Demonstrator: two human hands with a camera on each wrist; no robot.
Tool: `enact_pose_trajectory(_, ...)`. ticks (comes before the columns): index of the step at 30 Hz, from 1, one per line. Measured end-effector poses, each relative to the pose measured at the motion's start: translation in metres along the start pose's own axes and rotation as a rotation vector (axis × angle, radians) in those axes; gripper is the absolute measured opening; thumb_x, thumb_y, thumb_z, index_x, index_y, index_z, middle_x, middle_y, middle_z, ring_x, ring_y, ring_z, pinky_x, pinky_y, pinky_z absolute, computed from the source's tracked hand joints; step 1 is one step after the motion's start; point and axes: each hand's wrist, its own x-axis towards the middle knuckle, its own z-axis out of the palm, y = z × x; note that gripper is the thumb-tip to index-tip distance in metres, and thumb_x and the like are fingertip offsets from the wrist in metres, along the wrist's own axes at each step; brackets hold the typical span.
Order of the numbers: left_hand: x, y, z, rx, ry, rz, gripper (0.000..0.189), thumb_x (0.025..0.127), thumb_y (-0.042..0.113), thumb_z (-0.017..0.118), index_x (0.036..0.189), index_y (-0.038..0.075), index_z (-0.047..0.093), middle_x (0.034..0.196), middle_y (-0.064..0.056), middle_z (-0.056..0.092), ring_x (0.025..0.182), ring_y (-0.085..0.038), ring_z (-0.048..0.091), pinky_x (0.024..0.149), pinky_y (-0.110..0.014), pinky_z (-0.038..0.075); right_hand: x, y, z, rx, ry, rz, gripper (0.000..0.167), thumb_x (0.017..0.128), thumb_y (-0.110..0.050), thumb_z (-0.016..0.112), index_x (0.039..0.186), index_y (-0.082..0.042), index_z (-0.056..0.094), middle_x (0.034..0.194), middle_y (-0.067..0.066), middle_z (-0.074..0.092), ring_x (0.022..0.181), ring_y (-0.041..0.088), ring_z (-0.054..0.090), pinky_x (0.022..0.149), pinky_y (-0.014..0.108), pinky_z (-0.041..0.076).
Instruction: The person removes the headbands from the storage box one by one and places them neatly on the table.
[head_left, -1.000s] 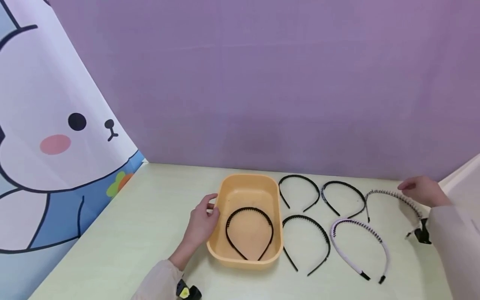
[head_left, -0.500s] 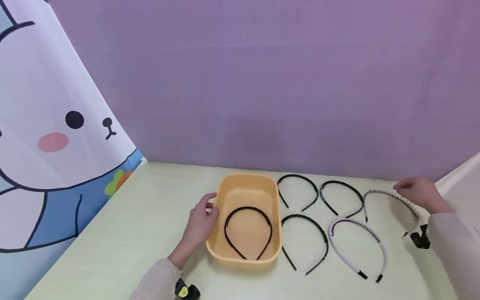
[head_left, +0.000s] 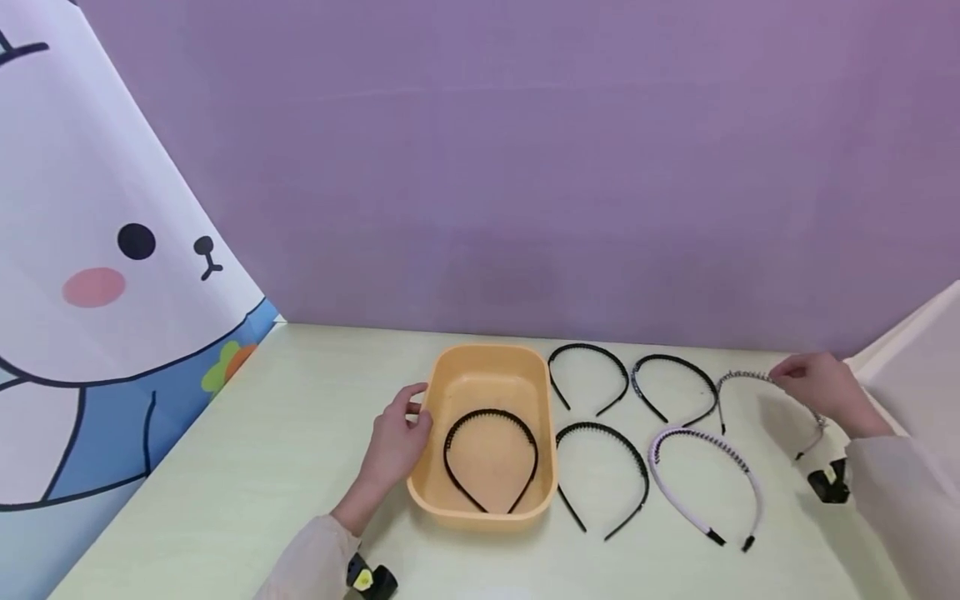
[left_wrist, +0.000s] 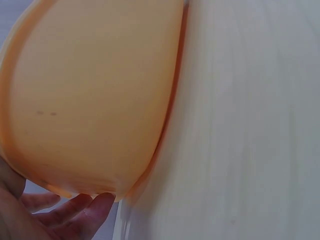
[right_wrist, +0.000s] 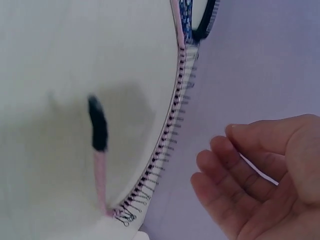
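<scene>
My left hand (head_left: 399, 442) holds the left side of a yellow-orange plastic basin (head_left: 551, 467); in the left wrist view its fingers (left_wrist: 82, 212) touch the outer wall. Inside the basin lies a black toothed headband (head_left: 491, 412). At the far right, my right hand (head_left: 819, 390) hovers over a thin pale-pink headband (head_left: 742, 374) with a row of spiky teeth, covering part of its arch in the head view. In the right wrist view its loosely bent fingers (right_wrist: 212, 167) are apart from this pink headband (right_wrist: 162, 140), whose black-tipped end looks raised and blurred.
Between the basin and my right hand lie a black headband (head_left: 588, 346), one with blue glitter (head_left: 671, 357), another black toothed one (head_left: 643, 467) and a lavender one (head_left: 678, 507). A purple cloth (head_left: 495, 167) hangs behind the pale table (head_left: 300, 433).
The head view has turned slightly right. My right hand has come a little lower over the pink headband and covers more of its arch. The left hand stays at the basin.
</scene>
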Motion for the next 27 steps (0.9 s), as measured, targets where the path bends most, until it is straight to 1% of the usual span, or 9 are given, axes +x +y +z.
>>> enact_pose_trajectory(2,0.0,0.0,-0.001,0.002,0.001,-0.002,0.042,0.092,0.008,0.048,0.133,0.001,0.05,0.104,-0.021,0.064,0.066,-0.014,0.06,0.057,-0.028,0.051,-0.001,-0.004,0.003,0.01,0.009,0.004,0.023,0.088,-0.012,0.06,0.095,0.008,0.069,0.085,0.021,0.07,0.068,0.014,0.062,0.061,0.032,0.048)
enact_pose_trajectory(4,0.0,0.0,-0.002,0.003,-0.003,-0.002,0.042,0.092,0.008,0.048,0.133,0.001,0.05,0.104,-0.022,0.064,0.066,-0.014,0.06,0.057,-0.028,0.051,-0.003,-0.008,0.006,0.018,0.012,0.001,0.023,0.088,-0.012,0.06,0.095,0.008,0.069,0.085,0.02,0.07,0.067,0.011,0.061,0.06,0.03,0.047)
enact_pose_trajectory(6,0.001,0.0,-0.002,0.005,-0.006,-0.004,0.042,0.092,0.008,0.048,0.133,0.001,0.05,0.105,-0.022,0.064,0.067,-0.014,0.06,0.058,-0.028,0.051,-0.004,-0.013,0.008,0.017,0.017,0.001,0.023,0.088,-0.012,0.06,0.096,0.007,0.069,0.085,0.02,0.07,0.069,0.014,0.062,0.06,0.03,0.046)
enact_pose_trajectory(9,0.001,0.001,-0.002,0.005,-0.002,-0.018,0.042,0.092,0.009,0.049,0.134,0.003,0.05,0.105,-0.021,0.064,0.068,-0.014,0.061,0.058,-0.028,0.051,-0.006,-0.022,0.01,0.025,0.016,-0.003,0.024,0.09,-0.014,0.059,0.097,0.007,0.068,0.088,0.021,0.07,0.072,0.023,0.064,0.061,0.033,0.046)
enact_pose_trajectory(10,0.001,0.001,-0.002,0.006,-0.001,-0.022,0.042,0.092,0.009,0.049,0.134,0.003,0.05,0.105,-0.021,0.064,0.068,-0.014,0.061,0.058,-0.027,0.051,-0.007,-0.025,0.01,0.028,0.017,-0.001,0.024,0.09,-0.014,0.059,0.097,0.006,0.069,0.088,0.021,0.07,0.073,0.024,0.064,0.061,0.033,0.046)
enact_pose_trajectory(19,0.0,0.004,-0.004,0.013,-0.01,-0.011,0.042,0.092,0.009,0.048,0.134,0.002,0.049,0.107,-0.022,0.064,0.07,-0.015,0.061,0.06,-0.029,0.052,-0.014,-0.055,0.016,0.061,0.023,-0.001,0.026,0.092,-0.016,0.057,0.099,0.006,0.068,0.093,0.023,0.069,0.075,0.025,0.065,0.061,0.033,0.047)
enact_pose_trajectory(27,0.001,0.002,-0.003,0.01,-0.011,-0.017,0.042,0.092,0.01,0.048,0.134,0.003,0.049,0.108,-0.021,0.063,0.072,-0.016,0.062,0.061,-0.029,0.052,-0.014,-0.078,0.021,0.09,0.002,-0.015,0.025,0.093,-0.017,0.056,0.1,0.003,0.069,0.093,0.02,0.07,0.079,0.027,0.066,0.064,0.034,0.048)
